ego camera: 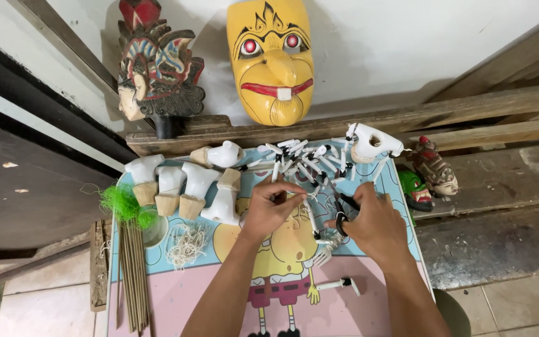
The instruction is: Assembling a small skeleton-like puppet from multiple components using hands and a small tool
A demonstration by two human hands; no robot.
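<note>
Table: we work on a small cartoon-print table (369,312).
Right hand (372,228): our fingers closed on black scissors (342,215).
Left hand (269,209): we pinch a white puppet arm (277,182).
Behind: white arm pile (304,159), yellow mask (271,59) on wall.

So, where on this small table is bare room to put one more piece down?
The pink near part of the table is bare, between the bundle of thin sticks and the left hand. A smaller patch lies beyond the single white limb. The far edge is crowded with white torsos and a pile of limbs.
</note>
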